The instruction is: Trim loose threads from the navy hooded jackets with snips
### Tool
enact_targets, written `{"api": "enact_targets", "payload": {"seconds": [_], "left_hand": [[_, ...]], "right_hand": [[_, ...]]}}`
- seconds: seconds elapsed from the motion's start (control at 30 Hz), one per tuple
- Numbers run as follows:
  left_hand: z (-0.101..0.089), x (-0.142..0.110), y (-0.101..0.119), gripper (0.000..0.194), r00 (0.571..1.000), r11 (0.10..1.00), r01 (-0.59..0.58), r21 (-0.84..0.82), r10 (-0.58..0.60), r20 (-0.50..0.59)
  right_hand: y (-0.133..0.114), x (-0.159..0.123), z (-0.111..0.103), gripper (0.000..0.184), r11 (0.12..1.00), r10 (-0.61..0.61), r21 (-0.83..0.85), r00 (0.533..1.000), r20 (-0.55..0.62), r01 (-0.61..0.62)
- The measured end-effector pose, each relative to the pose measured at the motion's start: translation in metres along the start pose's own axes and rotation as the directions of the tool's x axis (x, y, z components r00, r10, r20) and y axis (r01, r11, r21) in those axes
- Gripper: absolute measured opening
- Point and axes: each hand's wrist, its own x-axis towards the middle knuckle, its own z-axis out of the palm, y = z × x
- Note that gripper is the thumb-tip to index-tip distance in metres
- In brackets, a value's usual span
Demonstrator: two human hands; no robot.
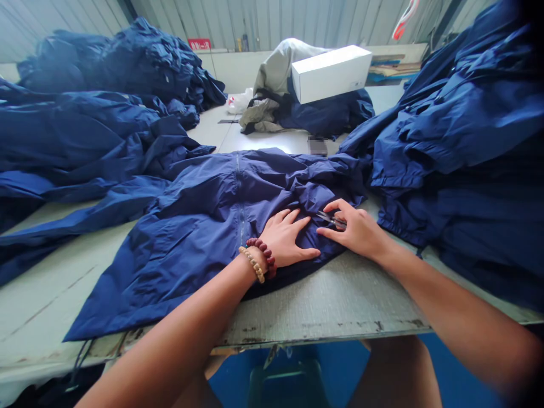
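Note:
A navy blue jacket (pixel 191 226) lies spread over the worktable in front of me, its zipper (pixel 240 198) running up the middle. My left hand (pixel 287 238) rests flat on the cloth right of the zipper, fingers spread; two bead bracelets (pixel 257 260) circle that wrist. Close by on the right, my right hand (pixel 357 226) is curled round small metal thread snips (pixel 334 219), whose blades point left toward the jacket. Part of the snips is hidden within the fingers.
Piles of navy garments rise at the left (pixel 114 68) and right (pixel 467 141). At the back a white box (pixel 331 73) rests on grey and navy cloth. The worn table edge (pixel 323 334) runs before my knees, with a green stool (pixel 287 385) underneath.

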Motion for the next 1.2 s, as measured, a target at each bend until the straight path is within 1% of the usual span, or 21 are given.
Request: {"api": "enact_targets", "payload": {"seconds": [0.1, 0.17, 0.23, 0.27, 0.3, 0.37, 0.43, 0.53, 0.6, 0.67, 0.77, 0.83, 0.9, 1.0, 1.07, 1.13, 1.2], "left_hand": [[0.002, 0.000, -0.004, 0.097, 0.999, 1.000, -0.019, -0.003, 0.019, -0.033], [0.003, 0.000, -0.006, 0.099, 0.999, 1.000, -0.027, -0.009, 0.027, -0.047], [0.001, 0.000, -0.007, 0.100, 0.998, 1.000, -0.027, -0.007, 0.026, -0.050], [0.000, -0.001, -0.007, 0.100, 0.999, 1.000, -0.025, -0.001, 0.025, -0.045], [-0.001, -0.001, -0.006, 0.101, 0.999, 1.000, -0.024, 0.007, 0.024, -0.032], [-0.003, -0.002, -0.005, 0.104, 1.000, 1.000, -0.022, 0.022, 0.022, -0.001], [-0.004, -0.002, -0.004, 0.108, 1.000, 0.999, -0.017, 0.027, 0.016, 0.021], [-0.001, 0.000, -0.006, 0.111, 0.999, 1.000, -0.003, 0.024, 0.002, 0.049], [0.002, 0.001, -0.007, 0.111, 0.997, 1.000, 0.005, 0.023, -0.006, 0.073], [0.003, 0.003, -0.009, 0.112, 0.996, 1.000, 0.008, 0.026, -0.010, 0.092], [0.003, 0.006, -0.009, 0.112, 0.993, 0.999, -0.002, 0.038, -0.002, 0.116], [0.001, 0.006, -0.009, 0.110, 0.992, 0.999, -0.016, 0.045, 0.010, 0.127], [0.001, 0.004, -0.006, 0.104, 0.994, 0.998, -0.037, 0.050, 0.032, 0.103], [0.003, 0.001, 0.001, 0.100, 0.994, 0.995, -0.081, 0.057, 0.077, 0.073], [0.006, -0.003, 0.009, 0.102, 0.990, 0.992, -0.105, 0.063, 0.099, 0.101], [0.010, -0.013, 0.020, 0.100, 0.984, 0.987, -0.138, 0.079, 0.128, 0.123], [0.013, -0.032, 0.033, 0.093, 0.982, 0.979, -0.176, 0.106, 0.166, 0.092]], "right_hand": [[0.002, 0.000, -0.001, 0.070, 1.000, 0.003, -0.012, 0.997, 0.075, -0.002], [0.005, 0.000, -0.004, 0.088, 1.000, 0.001, 0.029, 0.990, 0.144, -0.005], [0.009, 0.001, -0.006, 0.097, 0.997, 0.005, 0.073, 0.983, 0.185, -0.018], [0.012, 0.002, -0.006, 0.096, 0.995, 0.012, 0.095, 0.982, 0.188, -0.030], [0.015, 0.003, -0.006, 0.091, 0.992, 0.026, 0.118, 0.983, 0.182, -0.048], [0.020, 0.006, -0.005, 0.076, 0.981, 0.071, 0.169, 0.986, 0.153, -0.097], [0.024, 0.009, -0.003, 0.067, 0.964, 0.121, 0.225, 0.986, 0.116, -0.145], [0.026, 0.012, 0.001, 0.069, 0.939, 0.182, 0.283, 0.981, 0.072, -0.195], [0.025, 0.012, 0.004, 0.071, 0.940, 0.186, 0.281, 0.981, 0.058, -0.195], [0.023, 0.011, 0.008, 0.072, 0.967, 0.135, 0.212, 0.990, 0.045, -0.141], [0.020, 0.006, 0.013, 0.077, 0.999, 0.032, -0.014, 0.999, 0.006, -0.032], [0.018, -0.001, 0.014, 0.083, 0.988, -0.005, -0.156, 1.000, -0.007, 0.004], [0.015, -0.014, 0.011, 0.095, 0.972, -0.012, -0.236, 1.000, 0.016, 0.016], [0.012, -0.040, 0.002, 0.122, 0.960, -0.018, -0.277, 0.996, 0.090, 0.042], [0.009, -0.060, -0.005, 0.136, 0.958, -0.015, -0.282, 0.992, 0.125, 0.050], [0.005, -0.079, -0.011, 0.142, 0.961, 0.000, -0.275, 0.990, 0.139, 0.038], [0.002, -0.099, -0.016, 0.141, 0.962, 0.008, -0.270, 0.990, 0.142, 0.031]]}}
